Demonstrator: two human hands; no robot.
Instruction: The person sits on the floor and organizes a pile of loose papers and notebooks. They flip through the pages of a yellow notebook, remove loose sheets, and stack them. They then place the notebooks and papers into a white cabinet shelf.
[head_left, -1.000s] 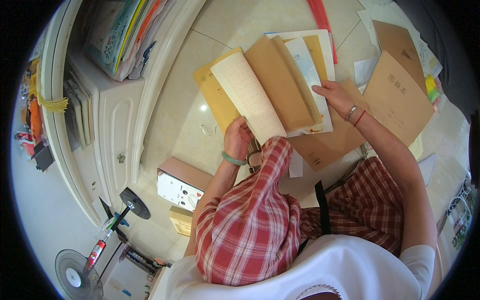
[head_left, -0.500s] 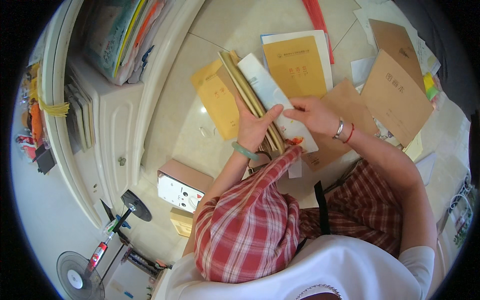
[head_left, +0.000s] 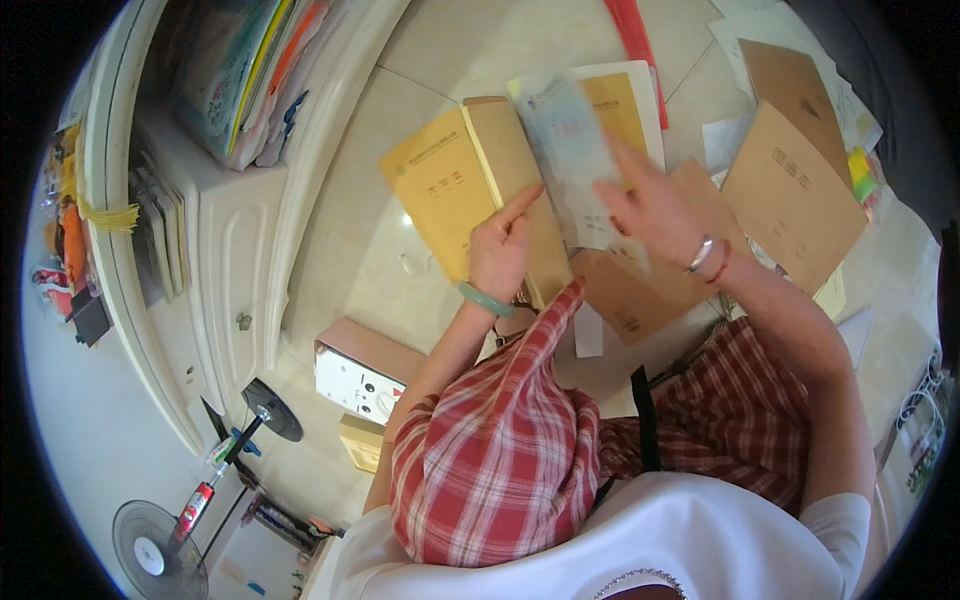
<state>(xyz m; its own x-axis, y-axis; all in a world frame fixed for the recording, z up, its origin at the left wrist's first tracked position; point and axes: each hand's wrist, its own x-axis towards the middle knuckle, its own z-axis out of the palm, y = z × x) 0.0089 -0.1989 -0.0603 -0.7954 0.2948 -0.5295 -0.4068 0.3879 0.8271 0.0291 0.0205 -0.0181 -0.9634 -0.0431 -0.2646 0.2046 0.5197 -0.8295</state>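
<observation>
My left hand point(head_left: 502, 255) grips a small stack of tan notebooks point(head_left: 533, 215), its thumb stretched across the top cover. Under the stack's left side lies a yellow notebook point(head_left: 430, 180) on the floor. My right hand point(head_left: 655, 215), blurred by motion, has its fingers apart just beside a white and pale-blue booklet point(head_left: 572, 165). That booklet is smeared too and partly covers another yellow notebook point(head_left: 618, 100) with white paper around it. Below my right hand is a brown notebook point(head_left: 620, 295).
More brown drawing books point(head_left: 795, 200) and loose papers lie at the right. A red strip point(head_left: 632, 40) is at the top. On the left stand a white cabinet point(head_left: 235, 250) with folders and a fan point(head_left: 150, 555). A pink-and-white box point(head_left: 355, 385) sits by my left forearm.
The white booklet has left the stack and shifted up and right over the other yellow notebook. My right hand has moved right, fingers spreading. The stack in my left hand has tilted flatter.
</observation>
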